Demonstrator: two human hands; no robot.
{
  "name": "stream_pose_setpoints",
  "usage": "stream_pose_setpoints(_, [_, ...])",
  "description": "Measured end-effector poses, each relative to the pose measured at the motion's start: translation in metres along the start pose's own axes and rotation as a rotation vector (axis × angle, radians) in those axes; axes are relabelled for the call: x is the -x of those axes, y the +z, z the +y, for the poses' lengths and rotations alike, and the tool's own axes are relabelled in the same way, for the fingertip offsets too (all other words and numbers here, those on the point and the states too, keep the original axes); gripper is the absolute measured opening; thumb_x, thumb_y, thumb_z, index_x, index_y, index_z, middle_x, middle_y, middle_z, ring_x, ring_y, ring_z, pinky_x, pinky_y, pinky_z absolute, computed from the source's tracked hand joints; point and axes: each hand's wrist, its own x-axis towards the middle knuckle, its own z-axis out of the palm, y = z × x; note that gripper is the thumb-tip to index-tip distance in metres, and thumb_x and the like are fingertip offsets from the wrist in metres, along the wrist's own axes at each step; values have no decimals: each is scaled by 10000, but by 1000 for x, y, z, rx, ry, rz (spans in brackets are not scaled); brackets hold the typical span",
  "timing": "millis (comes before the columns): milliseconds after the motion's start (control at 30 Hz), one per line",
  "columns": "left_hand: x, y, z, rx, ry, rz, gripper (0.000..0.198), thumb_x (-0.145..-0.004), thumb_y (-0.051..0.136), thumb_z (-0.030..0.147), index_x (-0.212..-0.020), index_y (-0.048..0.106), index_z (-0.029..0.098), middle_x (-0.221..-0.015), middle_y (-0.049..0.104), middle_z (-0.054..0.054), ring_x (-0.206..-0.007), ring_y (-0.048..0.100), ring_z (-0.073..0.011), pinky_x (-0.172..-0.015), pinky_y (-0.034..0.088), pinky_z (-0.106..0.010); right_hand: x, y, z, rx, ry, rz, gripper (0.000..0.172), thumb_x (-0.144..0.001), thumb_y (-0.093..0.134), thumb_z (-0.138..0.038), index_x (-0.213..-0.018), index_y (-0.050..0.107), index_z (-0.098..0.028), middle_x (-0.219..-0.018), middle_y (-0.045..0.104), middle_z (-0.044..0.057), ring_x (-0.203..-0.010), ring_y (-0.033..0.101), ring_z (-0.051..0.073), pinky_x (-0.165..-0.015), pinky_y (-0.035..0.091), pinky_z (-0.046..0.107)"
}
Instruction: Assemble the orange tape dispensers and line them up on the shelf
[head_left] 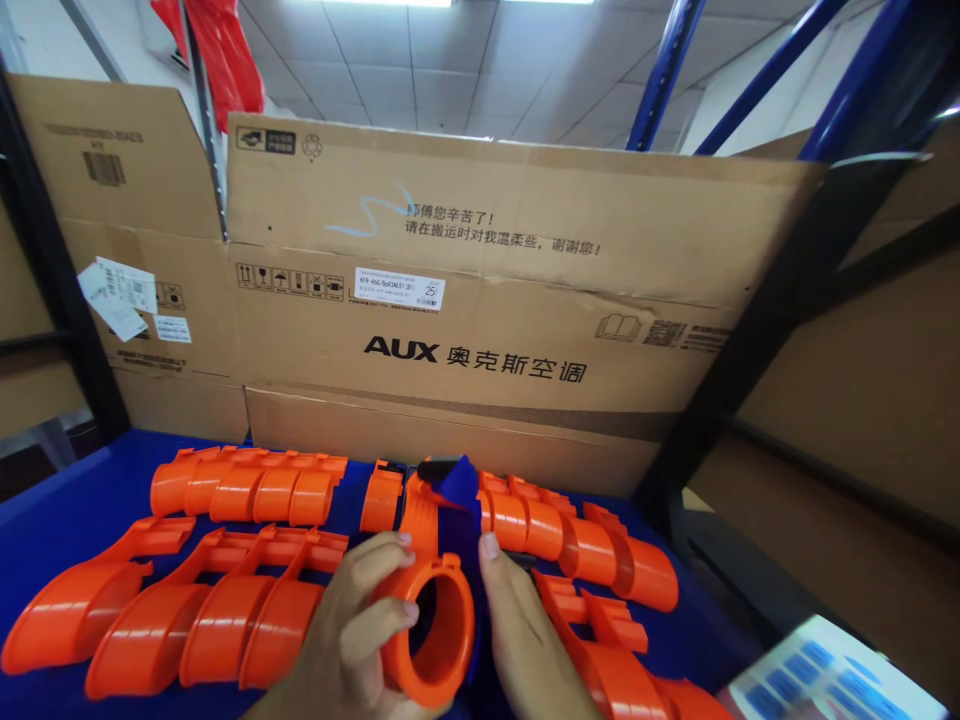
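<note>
While the left hand curls round an orange ring at six o'clock on the counter, the right hand, fingers together, seems to press a blue strip against it. Only this ring looks in work, and the shells from nine to three o'clock lie untouched.

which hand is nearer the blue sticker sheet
Right. The right hand sits left of the sticker sheet, apart from it; the left hand is farther left, beyond the orange ring.

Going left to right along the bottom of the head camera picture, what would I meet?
Nested orange shells, left hand, orange ring, right hand, more orange shells, sheet of blue labels.
</note>
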Motion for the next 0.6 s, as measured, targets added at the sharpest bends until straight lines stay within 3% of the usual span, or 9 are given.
stream_pose_setpoints(33, [-9,-8,4,-141,124,-73,880,-596,838,9,-1241,431,448,-1356,572,-24,-1253,571,-362,-1075,430,-638,-2,-2,1,-20,19,-13,505,-985,436,-617,-1212,708,-257,-1214,742,93,-1202,650,297,-950,577,444])
stream_pose_setpoints(100, [-32,-31,10,-381,226,-139,933,-648,828,84,-1367,329,406,-1417,541,-71,-1295,530,-368,-1088,421,-623,-9,-5,0,-79,69,-33,575,-1007,334,-638,-1198,705,-241,-1187,745,105,-1173,661,294,-963,555,462])
stream_pose_setpoints(233, [-85,-82,-6,-691,127,-299,800,-744,756,188,-1419,336,277,-1353,568,-127,-1305,508,-365,-1094,423,-584,-20,-11,-10,-201,131,-20,696,-982,214,-706,-1104,702,-225,-1061,759,112,-1050,682,294,-934,528,479])
stream_pose_setpoints(333, [-114,-108,-29,-772,45,-510,712,-751,727,239,-1385,403,233,-1336,586,-133,-1244,546,-359,-1065,449,-560,-21,-14,-15,-228,146,-16,693,-964,231,-730,-1098,696,-234,-1061,749,107,-1024,663,285,-919,517,456])
stream_pose_setpoints(433, [-127,-115,-46,-768,40,-624,666,-750,705,244,-1362,446,220,-1332,615,-123,-1240,551,-348,-1079,442,-525,-19,-15,-16,-245,148,-11,693,-948,254,-747,-1080,703,-236,-1031,748,107,-975,657,281,-888,522,444])
stream_pose_setpoints(600, [-126,-106,-60,-766,36,-713,698,-732,706,238,-1385,459,215,-1326,624,-126,-1216,564,-355,-1064,448,-510,-17,-14,-13,-236,112,24,669,-968,263,-717,-1057,720,-236,-1012,747,103,-951,661,269,-863,534,417])
